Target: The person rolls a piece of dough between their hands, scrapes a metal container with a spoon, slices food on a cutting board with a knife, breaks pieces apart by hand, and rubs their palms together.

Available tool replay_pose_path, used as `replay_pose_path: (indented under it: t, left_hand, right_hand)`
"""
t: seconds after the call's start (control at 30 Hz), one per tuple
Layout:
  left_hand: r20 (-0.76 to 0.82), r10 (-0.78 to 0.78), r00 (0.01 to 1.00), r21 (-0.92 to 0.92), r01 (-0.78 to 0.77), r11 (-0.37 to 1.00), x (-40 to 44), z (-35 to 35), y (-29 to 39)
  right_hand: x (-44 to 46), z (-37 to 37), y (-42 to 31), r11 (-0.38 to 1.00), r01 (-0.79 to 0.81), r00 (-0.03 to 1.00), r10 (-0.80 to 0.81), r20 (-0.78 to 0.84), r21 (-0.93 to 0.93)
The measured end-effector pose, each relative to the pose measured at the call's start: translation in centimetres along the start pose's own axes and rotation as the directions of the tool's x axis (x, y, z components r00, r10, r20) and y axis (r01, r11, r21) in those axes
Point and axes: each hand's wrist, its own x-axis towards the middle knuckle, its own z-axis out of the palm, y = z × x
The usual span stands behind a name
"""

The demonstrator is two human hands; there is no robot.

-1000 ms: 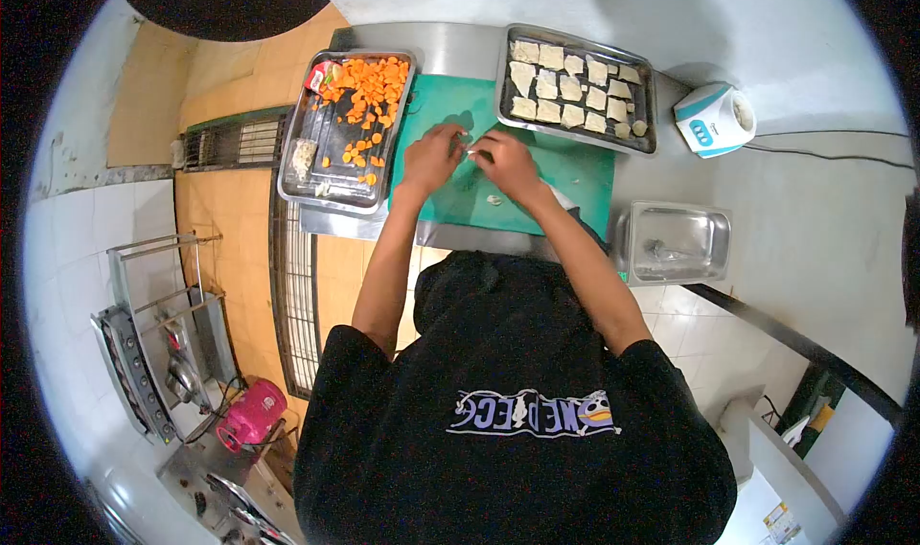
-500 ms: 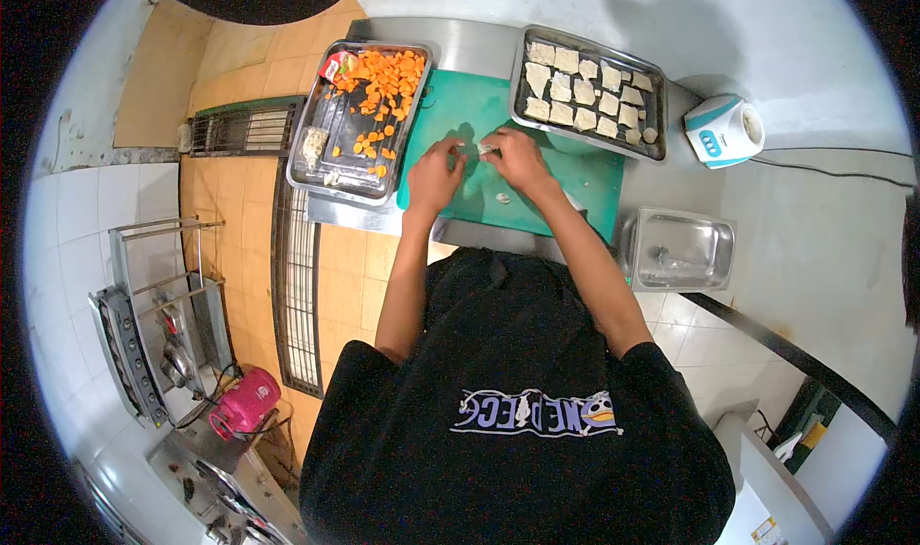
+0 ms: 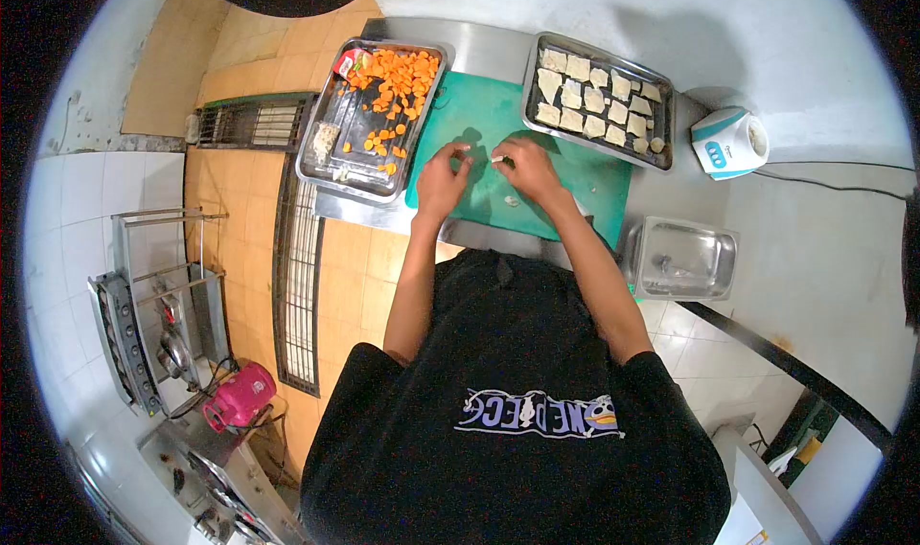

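Note:
On the green cutting board (image 3: 556,215), my right hand (image 3: 527,167) pinches a small whitish piece (image 3: 497,160) between thumb and fingertips; it is too small to name for certain. My left hand (image 3: 443,183) is just to the left over the board, thumb and forefinger apart, with nothing visible between them. Another small pale piece (image 3: 511,201) lies on the board below the hands. Beside my right forearm, a light blade-like shape (image 3: 581,206) shows in part on the board.
Left of the board, a metal tray (image 3: 364,193) holds carrot slices (image 3: 398,78), a red packet (image 3: 351,63) and a pale chopped heap (image 3: 326,139). A second tray (image 3: 661,165) bears pale square pieces (image 3: 594,100). Further right are a white-and-blue appliance (image 3: 728,143) and a steel pan (image 3: 685,282).
My hands have drawn slightly apart, and the whitish piece stays in my right fingertips. The whole view has shifted a little as the head moved.

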Motion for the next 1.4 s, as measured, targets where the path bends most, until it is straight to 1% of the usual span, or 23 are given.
replay_pose_path:
  t: [0.03,0.07,0.1,0.17,0.2,0.23,0.27,0.3,0.37,0.5,0.57,0.6,0.67,0.7,0.77,0.8,0.87,0.9,0.97,1.0,1.07,1.17,1.4]
  left_hand:
    - [0.007,-0.014,1.000,-0.024,0.014,1.000,0.0,0.0,0.0]
    - [0.014,-0.028,1.000,-0.047,0.028,0.998,0.1,-0.1,0.0]
    - [0.011,-0.026,1.000,-0.049,0.027,0.998,0.3,-0.1,0.0]
    - [-0.012,0.028,1.000,-0.160,-0.029,0.987,0.4,0.1,-0.4]
    - [-0.012,0.028,1.000,-0.161,-0.029,0.987,0.4,0.4,-0.6]
    - [0.018,-0.019,1.000,-0.353,0.024,0.935,0.3,0.5,-0.2]
    - [0.056,-0.059,0.997,-0.529,0.080,0.845,0.3,0.7,0.2]
    - [0.056,-0.058,0.997,-0.530,0.079,0.845,0.2,0.9,0.6]
    - [0.037,-0.060,0.997,-0.619,0.070,0.782,-0.2,1.3,1.6]
    - [0.020,-0.092,0.996,-0.600,0.085,0.795,-0.7,1.7,3.0]
    - [-0.018,-0.055,0.998,-0.556,0.036,0.830,-0.6,2.2,3.1]
    - [-0.018,-0.054,0.998,-0.556,0.035,0.831,-0.7,2.5,3.2]
    - [-0.031,-0.084,0.996,-0.643,0.045,0.764,-0.8,2.8,3.3]
    - [-0.030,-0.082,0.996,-0.642,0.044,0.765,-0.8,2.8,3.3]
    - [-0.003,-0.052,0.999,-0.675,0.037,0.737,-0.7,2.9,3.3]
    - [-0.003,-0.052,0.999,-0.675,0.037,0.737,-0.8,2.8,3.2]
    - [0.147,-0.155,0.977,-0.649,0.214,0.730,-0.9,1.9,3.8]
    - [0.147,-0.154,0.977,-0.649,0.213,0.731,-1.1,1.6,4.1]
    - [0.246,-0.258,0.934,-0.670,0.356,0.651,-1.3,1.4,4.3]
    - [0.246,-0.258,0.934,-0.671,0.356,0.650,-1.3,1.4,4.3]
    - [0.289,-0.284,0.914,-0.713,0.403,0.574,-1.3,1.6,4.1]
    - [0.325,-0.288,0.901,-0.741,0.432,0.515,-1.4,1.6,4.0]
    - [0.326,-0.288,0.901,-0.736,0.432,0.520,-1.4,1.5,4.1]
  right_hand:
    - [-0.1,0.0,-0.4,0.976,-0.075,0.996,0.082,-0.027,0.204]
    - [-0.1,0.0,-0.7,0.906,-0.138,0.985,0.166,-0.037,0.401]
    - [-0.1,-0.2,-0.9,0.907,-0.135,0.986,0.164,-0.039,0.399]
    - [-0.1,-1.0,-1.4,0.628,-0.370,0.919,0.358,0.167,0.685]
    - [-0.2,-1.2,-1.8,0.629,-0.370,0.919,0.358,0.168,0.684]
    - [-0.4,-1.3,-1.8,0.367,-0.413,0.881,0.391,0.265,0.833]
    - [-0.6,-1.4,-1.8,0.071,-0.426,0.844,0.390,0.368,0.902]
    - [-0.7,-1.5,-1.9,0.072,-0.425,0.844,0.390,0.367,0.902]
    - [-1.0,-1.5,-1.8,-0.128,-0.417,0.828,0.354,0.435,0.900]
    - [-1.5,-1.0,-2.6,-0.114,-0.404,0.828,0.376,0.415,0.908]
    - [-1.6,-1.1,-3.6,-0.032,-0.355,0.817,0.476,0.327,0.934]
    - [-1.5,-1.3,-3.9,-0.032,-0.355,0.817,0.476,0.326,0.935]
    - [-1.5,-1.2,-4.1,0.007,-0.343,0.806,0.516,0.290,0.939]
    - [-1.5,-1.2,-4.1,0.006,-0.341,0.806,0.517,0.289,0.940]
    - [-1.4,-1.4,-4.1,0.091,-0.364,0.793,0.552,0.257,0.927]
    - [-1.3,-1.6,-3.9,0.091,-0.363,0.793,0.552,0.257,0.927]
    - [-1.2,-1.7,-3.4,0.279,-0.374,0.822,0.541,0.178,0.884]
    - [-1.3,-1.7,-3.2,0.279,-0.374,0.823,0.541,0.177,0.885]
    - [-1.3,-2.2,-3.5,0.327,-0.325,0.849,0.514,0.122,0.887]
    - [-1.3,-2.5,-3.6,0.328,-0.326,0.849,0.514,0.122,0.887]
    - [-1.3,-2.9,-3.6,0.369,-0.306,0.868,0.486,0.098,0.878]
    - [-1.3,-3.2,-3.5,0.421,-0.295,0.880,0.469,0.073,0.858]
    - [-1.1,-3.5,-3.9,0.451,-0.306,0.874,0.483,0.059,0.838]
